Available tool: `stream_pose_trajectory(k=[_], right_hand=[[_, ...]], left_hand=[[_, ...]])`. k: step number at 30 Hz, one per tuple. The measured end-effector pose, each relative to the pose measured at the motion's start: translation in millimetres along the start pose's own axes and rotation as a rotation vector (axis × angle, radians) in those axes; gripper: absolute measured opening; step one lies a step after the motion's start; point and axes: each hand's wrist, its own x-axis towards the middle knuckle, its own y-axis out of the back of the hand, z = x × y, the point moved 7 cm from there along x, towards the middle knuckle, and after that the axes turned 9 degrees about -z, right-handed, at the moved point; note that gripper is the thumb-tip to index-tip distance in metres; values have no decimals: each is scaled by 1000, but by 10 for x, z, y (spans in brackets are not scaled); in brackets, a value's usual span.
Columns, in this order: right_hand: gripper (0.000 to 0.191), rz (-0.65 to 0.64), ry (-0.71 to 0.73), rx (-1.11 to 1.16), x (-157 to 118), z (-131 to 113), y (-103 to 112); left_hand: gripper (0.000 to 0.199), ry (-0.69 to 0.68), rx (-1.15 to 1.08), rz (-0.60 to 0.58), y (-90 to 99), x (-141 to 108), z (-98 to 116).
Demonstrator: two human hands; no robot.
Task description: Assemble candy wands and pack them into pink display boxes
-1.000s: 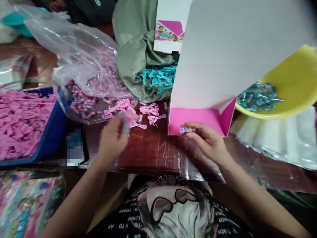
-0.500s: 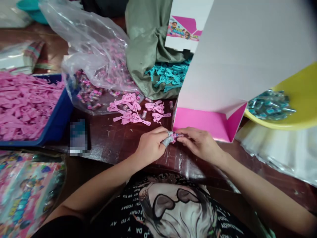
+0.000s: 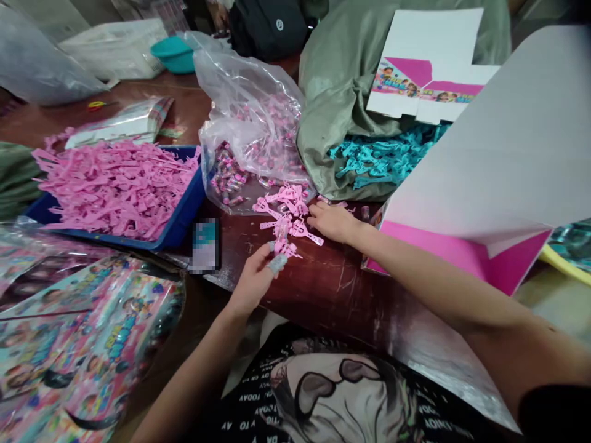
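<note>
My left hand (image 3: 253,274), grey tape around its fingertips, pinches a pink plastic piece (image 3: 286,248) just above the table's front part. A clear tube seems to be attached to the piece. My right hand (image 3: 336,223) reaches over to the small pile of pink plastic pieces (image 3: 293,195), fingers bent down together at its right side. What those fingertips grip, if anything, is hidden. Behind the pile lies a clear plastic bag (image 3: 252,80) with many small pink-capped capsules (image 3: 228,175) spilling from its mouth.
A blue tray (image 3: 184,206) heaped with pink pieces stands left, near a phone (image 3: 204,246). Printed packages (image 3: 115,332) fill a box at lower left. Behind are a green sack (image 3: 323,104) of turquoise pieces (image 3: 383,154) and an open white-and-pink carton (image 3: 462,154) at right.
The view has swung left. My hands, together before, are now apart: the left has moved to the pile's front with a pink piece, the right has reached to the pile's right side.
</note>
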Motion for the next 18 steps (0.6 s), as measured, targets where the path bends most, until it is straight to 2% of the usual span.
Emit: stream_pose_trajectory(k=[1, 3, 6, 8, 12, 15, 18], right_hand=[[26, 8, 5, 1, 20, -3, 0], [22, 80, 2, 67, -113, -21, 58], [22, 204, 32, 456, -585, -71, 158], [26, 206, 86, 725, -899, -146, 159], [27, 234, 122, 951, -1299, -225, 154], [26, 269, 77, 1003, -1451, -191, 117], [27, 282, -39, 1172, -1564, -150, -14]], left_hand=[[31, 3, -12, -20, -45, 1, -4], [31, 20, -7, -47, -130, 6, 6], [29, 47, -5, -141, -279, 36, 48], [29, 27, -16, -251, -420, 73, 103], [26, -89, 65, -405, -717, 169, 257], [20, -177, 241, -419, -898, 206, 373], [18, -300, 371, -346, -1012, 192, 504]])
